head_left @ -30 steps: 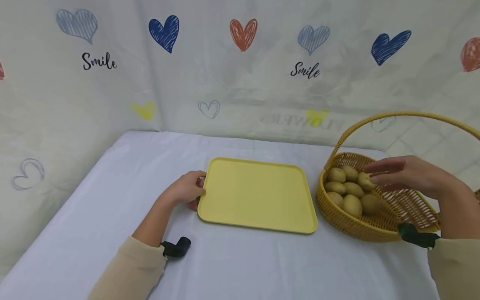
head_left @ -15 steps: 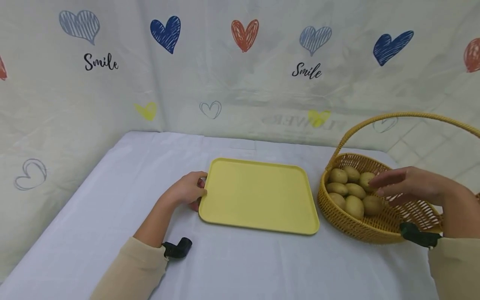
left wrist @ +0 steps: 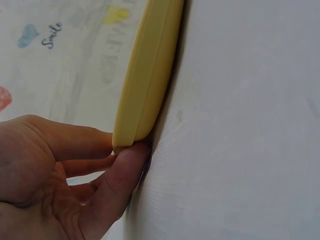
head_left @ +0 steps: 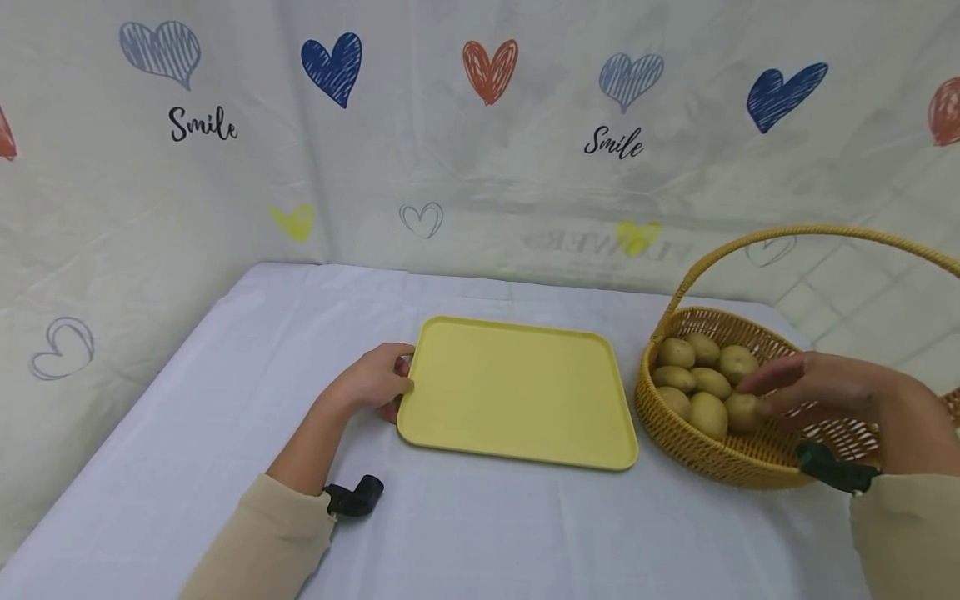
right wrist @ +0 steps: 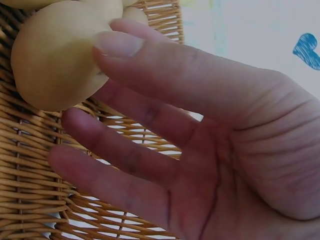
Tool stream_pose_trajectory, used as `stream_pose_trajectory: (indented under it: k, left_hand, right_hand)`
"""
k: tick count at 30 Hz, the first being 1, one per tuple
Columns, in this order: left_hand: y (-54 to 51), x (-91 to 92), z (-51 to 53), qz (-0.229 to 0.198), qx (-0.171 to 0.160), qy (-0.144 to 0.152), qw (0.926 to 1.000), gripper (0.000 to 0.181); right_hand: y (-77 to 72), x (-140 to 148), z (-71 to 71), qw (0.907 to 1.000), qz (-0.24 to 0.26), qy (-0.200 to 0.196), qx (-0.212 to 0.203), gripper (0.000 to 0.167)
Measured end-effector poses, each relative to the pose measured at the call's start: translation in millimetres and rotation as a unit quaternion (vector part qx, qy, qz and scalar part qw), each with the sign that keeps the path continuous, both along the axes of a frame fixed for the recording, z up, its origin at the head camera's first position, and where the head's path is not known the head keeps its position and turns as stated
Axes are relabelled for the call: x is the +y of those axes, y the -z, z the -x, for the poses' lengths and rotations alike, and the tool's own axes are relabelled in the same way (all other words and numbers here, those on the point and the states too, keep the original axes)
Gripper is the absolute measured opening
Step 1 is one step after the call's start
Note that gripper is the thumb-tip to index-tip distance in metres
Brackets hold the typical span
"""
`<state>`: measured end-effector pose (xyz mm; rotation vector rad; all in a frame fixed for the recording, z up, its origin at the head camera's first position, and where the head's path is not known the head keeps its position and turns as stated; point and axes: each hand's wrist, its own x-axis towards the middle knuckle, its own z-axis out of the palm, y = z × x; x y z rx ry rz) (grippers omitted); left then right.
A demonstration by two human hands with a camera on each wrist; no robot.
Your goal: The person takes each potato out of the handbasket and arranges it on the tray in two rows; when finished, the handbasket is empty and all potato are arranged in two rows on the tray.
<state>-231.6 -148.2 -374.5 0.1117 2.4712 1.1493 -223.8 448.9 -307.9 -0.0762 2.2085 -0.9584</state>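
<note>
Movement over the last second belongs to the right hand (head_left: 832, 387), which has dropped from over the rear potatoes (head_left: 708, 417) to beside the front right potato (head_left: 742, 412) in the wicker basket (head_left: 712, 461), so the rear right one is no longer covered. Its thumb and fingers stand wide apart and hold nothing; the right wrist view puts the thumb tip across that potato's edge, but whether they touch I cannot tell. Eight potatoes show in the basket, as they did a second ago. The left hand (head_left: 371, 383) has not shifted, pinching the left rim of the yellow tray (head_left: 517, 396), which lies on the tabletop (head_left: 480, 533) left of the basket. For the work, I judge this a closer reach with no grasp made yet, the tray being kept steady meanwhile
</note>
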Motion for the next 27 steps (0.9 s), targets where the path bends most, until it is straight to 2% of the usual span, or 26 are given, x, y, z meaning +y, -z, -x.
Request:
stream_pose_trajectory:
  k: [11,22,27]
  left_hand:
    - [-2.0,0.6,-1.2,0.000,0.001,0.002,1.0000,0.057]
    - [7.1,0.2,-0.1,-0.008,0.006,-0.003,0.9999,0.057]
    - [6.0,0.3,-0.2,-0.004,0.011,-0.009,0.9999,0.054]
  right_hand:
    - [11.4,4.2,5.7,0.9983,0.050,-0.010,-0.030,0.032]
    - [14.2,8.2,5.6,0.9990,0.037,-0.027,-0.001,0.031]
    - [11.7,9.0,9.9,0.9989,0.038,-0.023,0.013,0.033]
